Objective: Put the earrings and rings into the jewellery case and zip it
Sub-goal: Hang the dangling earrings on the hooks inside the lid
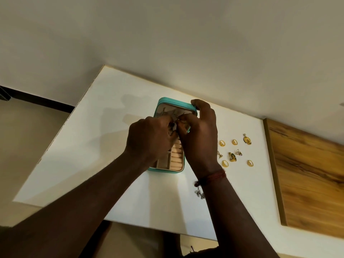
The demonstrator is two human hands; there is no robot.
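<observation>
White table [93, 155] w/ open teal case [168, 169], gold rings [225, 163], earrings [247, 139].

Two bare forearms reach forward — left hand [150, 138] and right hand [200, 135] meet, fingertips pinched together, right index finger extended upward.

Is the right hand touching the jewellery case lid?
Touching. The head view shows the right hand with a fingertip hooked over the far corner of the teal jewellery case lid, no gap visible there.

Open jewellery case [168, 170] on table [93, 155]; rings [234, 142] lie right of it
</observation>
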